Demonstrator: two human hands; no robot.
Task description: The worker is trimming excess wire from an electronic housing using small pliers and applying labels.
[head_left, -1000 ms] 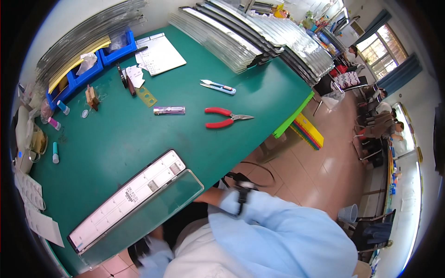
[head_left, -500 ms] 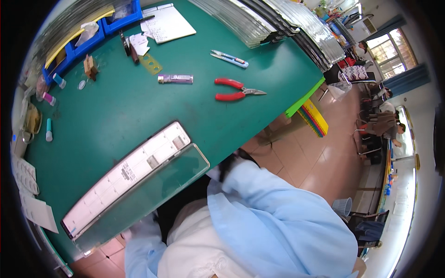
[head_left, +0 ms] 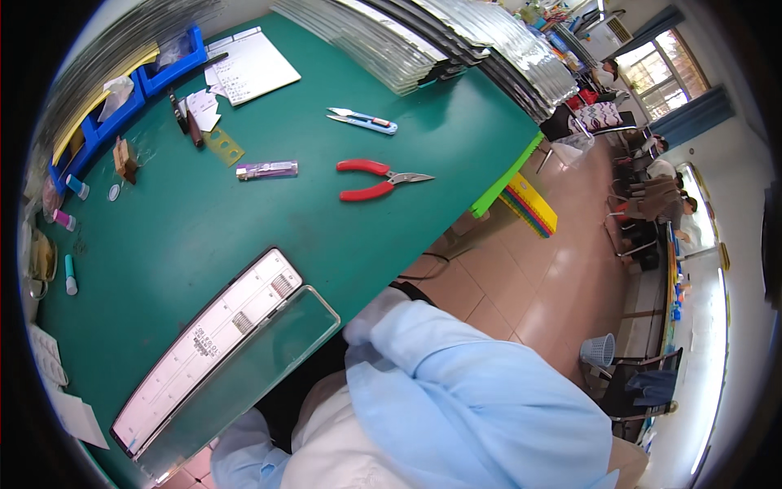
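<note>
Both of my hands are out of sight at the table's near edge. My right sleeve [head_left: 456, 350], light blue with a greyish cuff, bends in toward that edge, and its hand is hidden. Low on the left, my left sleeve [head_left: 244, 456] reaches down beside the table, its hand hidden too. Closest to them lies a long narrow case [head_left: 208, 346], white inside with small striped patches, its clear lid [head_left: 244, 383] folded open toward me. Farther in lie red-handled pliers [head_left: 366, 191], light blue thread snips [head_left: 371, 122] and a purple lighter [head_left: 273, 169].
A notepad [head_left: 265, 69], a yellow stencil [head_left: 224, 147], a brown block [head_left: 125, 159] and blue bins [head_left: 171, 73] occupy the far left. Stacked clear trays [head_left: 366, 49] line the back. Small tubes stand leftward. A yellow folder [head_left: 529, 208] juts past the right edge; several people sit beyond.
My view has shifted, so the table's things appear farther left and lower. A blurred dark shape by my right cuff no longer shows as before. Things on the table keep their places.
</note>
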